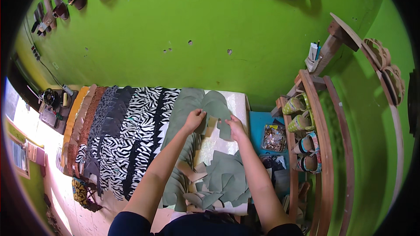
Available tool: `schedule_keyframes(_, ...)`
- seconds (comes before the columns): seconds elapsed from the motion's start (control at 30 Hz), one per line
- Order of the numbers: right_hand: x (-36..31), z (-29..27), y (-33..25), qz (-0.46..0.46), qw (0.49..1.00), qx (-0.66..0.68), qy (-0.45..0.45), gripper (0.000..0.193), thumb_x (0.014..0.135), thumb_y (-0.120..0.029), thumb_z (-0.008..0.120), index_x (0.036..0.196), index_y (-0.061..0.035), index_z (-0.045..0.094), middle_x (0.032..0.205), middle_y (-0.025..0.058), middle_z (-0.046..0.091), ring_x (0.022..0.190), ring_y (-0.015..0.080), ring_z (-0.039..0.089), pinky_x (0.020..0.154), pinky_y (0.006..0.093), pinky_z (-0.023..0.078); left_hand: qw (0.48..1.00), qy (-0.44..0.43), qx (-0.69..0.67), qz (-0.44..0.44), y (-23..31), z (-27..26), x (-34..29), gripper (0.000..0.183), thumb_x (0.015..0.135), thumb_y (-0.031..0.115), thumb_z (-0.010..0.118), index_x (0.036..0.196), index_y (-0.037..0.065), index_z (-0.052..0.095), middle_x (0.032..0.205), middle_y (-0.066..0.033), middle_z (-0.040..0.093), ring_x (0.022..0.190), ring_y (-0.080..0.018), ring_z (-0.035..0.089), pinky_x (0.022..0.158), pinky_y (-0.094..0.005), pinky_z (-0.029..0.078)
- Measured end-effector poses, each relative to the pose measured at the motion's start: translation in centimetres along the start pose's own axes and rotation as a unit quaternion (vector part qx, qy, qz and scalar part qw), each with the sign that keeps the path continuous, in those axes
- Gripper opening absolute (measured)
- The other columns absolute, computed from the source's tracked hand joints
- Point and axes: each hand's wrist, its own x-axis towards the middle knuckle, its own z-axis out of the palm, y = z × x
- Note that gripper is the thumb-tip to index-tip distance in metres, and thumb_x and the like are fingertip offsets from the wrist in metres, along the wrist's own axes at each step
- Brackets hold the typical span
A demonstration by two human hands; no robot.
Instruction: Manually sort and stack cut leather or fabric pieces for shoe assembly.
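Observation:
In front of me lies a table covered with overlapping cut pieces of sheet material, which looks like leather. My left hand (195, 120) is closed, pinching a grey-green cut piece (201, 127) over the overlapping rows. Beside it, my right hand (236, 127) grips the edge of another grey-green cut piece (225, 131). Between the two hands shows a tan piece (213, 122). Nearer to me is a loose heap of grey-green pieces (225, 175), some turned to their tan side. Under them appears a whitish glittery sheet (205, 148).
Leftward run rows of zebra-patterned pieces (131, 140), then dark, brown and orange ones (76, 109). To the right are a clear box of metal bits (274, 137) and a wooden rack (321, 148) with sandals (299, 122). More sandals hang on the green wall (210, 26).

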Motion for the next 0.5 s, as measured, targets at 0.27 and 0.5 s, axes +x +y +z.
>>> schedule_keyframes(0.27,2.9,-0.5,2.6,0.022,0.996,-0.058,0.060,0.033,0.080,0.001,0.048,0.113,0.0043,0.049,0.093,0.0119,0.061,0.079,0.0197,0.059,0.072,0.0294,0.046,0.960,0.046,0.275,-0.018,-4.1,0.0,2.2,0.032,0.081,0.019,0.056,0.105,-0.002,0.058,0.089,-0.0178,0.064,0.085,-0.0221,0.062,0.074,-0.0312,0.047)
schedule_keyframes(0.5,1.6,-0.2,2.1,-0.022,0.926,-0.361,0.112,0.039,0.076,-0.004,0.052,0.114,0.0038,0.049,0.100,0.0173,0.059,0.090,0.0271,0.057,0.079,0.0325,0.044,0.955,0.042,0.289,-0.057,-3.2,-0.6,0.8,0.028,0.078,0.018,0.054,0.101,0.003,0.059,0.100,-0.0200,0.060,0.089,-0.0343,0.059,0.078,-0.0392,0.047)
